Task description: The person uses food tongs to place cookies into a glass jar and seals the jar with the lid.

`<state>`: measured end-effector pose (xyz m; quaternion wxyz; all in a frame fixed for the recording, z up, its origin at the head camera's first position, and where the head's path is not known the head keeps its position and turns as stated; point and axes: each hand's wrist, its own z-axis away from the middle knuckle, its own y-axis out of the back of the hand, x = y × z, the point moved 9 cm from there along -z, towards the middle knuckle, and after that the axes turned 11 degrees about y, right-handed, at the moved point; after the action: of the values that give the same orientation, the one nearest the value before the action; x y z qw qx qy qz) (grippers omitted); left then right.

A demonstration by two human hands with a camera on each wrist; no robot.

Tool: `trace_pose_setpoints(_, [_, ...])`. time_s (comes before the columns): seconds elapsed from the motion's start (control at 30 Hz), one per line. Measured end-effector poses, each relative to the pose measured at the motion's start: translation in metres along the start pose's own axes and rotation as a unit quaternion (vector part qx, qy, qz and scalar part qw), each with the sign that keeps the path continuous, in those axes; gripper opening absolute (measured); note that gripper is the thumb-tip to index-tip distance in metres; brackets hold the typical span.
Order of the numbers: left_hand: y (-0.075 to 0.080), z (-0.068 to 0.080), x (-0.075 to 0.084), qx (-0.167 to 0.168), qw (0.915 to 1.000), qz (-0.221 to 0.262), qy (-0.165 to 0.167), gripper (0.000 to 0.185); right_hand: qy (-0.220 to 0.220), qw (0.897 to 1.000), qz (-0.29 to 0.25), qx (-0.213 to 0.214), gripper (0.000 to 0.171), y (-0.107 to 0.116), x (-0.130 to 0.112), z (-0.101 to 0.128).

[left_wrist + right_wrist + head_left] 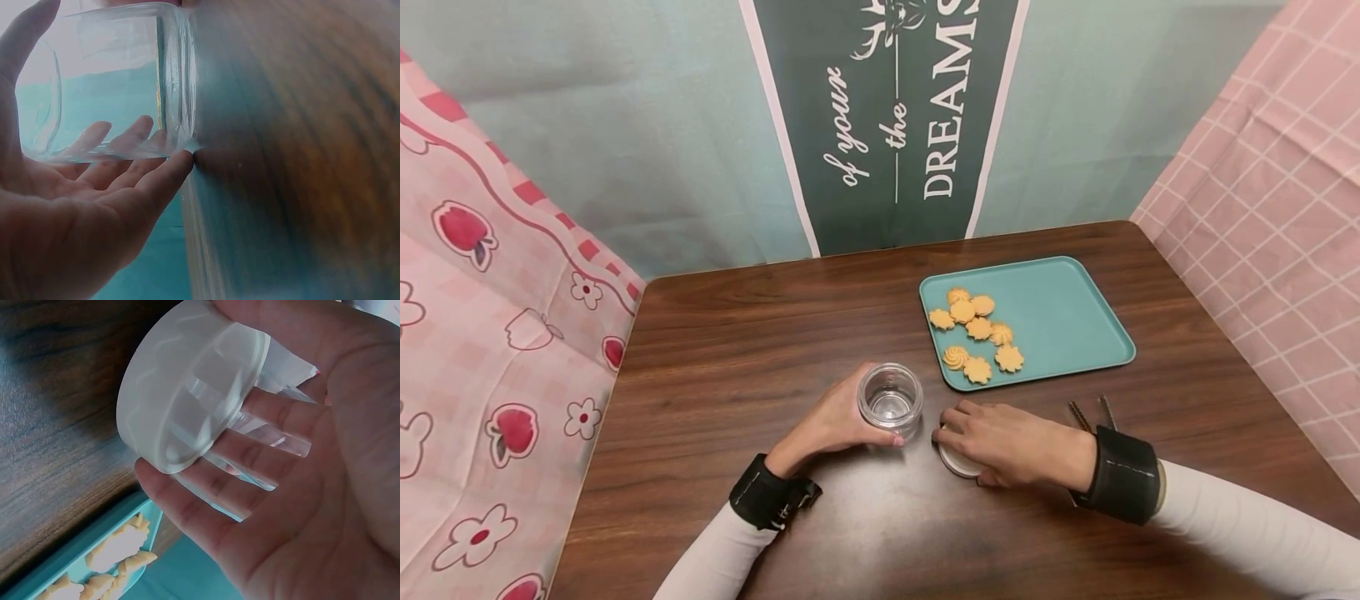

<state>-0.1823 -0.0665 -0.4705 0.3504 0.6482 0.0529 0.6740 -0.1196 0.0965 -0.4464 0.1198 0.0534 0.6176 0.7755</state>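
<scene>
A clear glass jar point(891, 404) stands upright on the wooden table, its open mouth facing up. My left hand point(835, 415) holds it from the left side, thumb and fingers around the wall; the left wrist view shows the jar point(106, 87) with nothing inside. Just to the right, my right hand point(1011, 442) grips a round white lid point(960, 463) by its edge, low over the tabletop. In the right wrist view the lid point(169, 387) has a zigzag relief on its side, and the fingers curl around it.
Behind the right hand lies a teal tray point(1060, 317) with several golden cookies point(978, 328) grouped on its left side. Two thin rod-like ends point(1079, 416) poke out beside the right wrist, the remainder hidden by the arm. Fabric hangings point(625, 150) surround the table.
</scene>
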Motion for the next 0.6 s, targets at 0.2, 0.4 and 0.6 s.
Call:
trace_pose_setpoints(0.2, [0.0001,0.0001,0.0007,0.004,1.0000,-0.007,-0.003,0.096,-0.009,1.000,-0.013,0.002,0.072,-0.0022,0.0006,0.0005])
trace_pose_setpoints(0.4, [0.0001,0.0014,0.0025,0.005,0.9999,-0.010,-0.003,0.097,-0.016,1.000,-0.019,0.010,0.072,-0.0031,0.0006,0.0012])
trace_pose_setpoints(0.6, [0.0002,0.0021,0.0035,0.005,0.9999,-0.009,-0.007,0.097,-0.015,1.000,-0.014,0.018,0.074,-0.0029,-0.0003,0.0019])
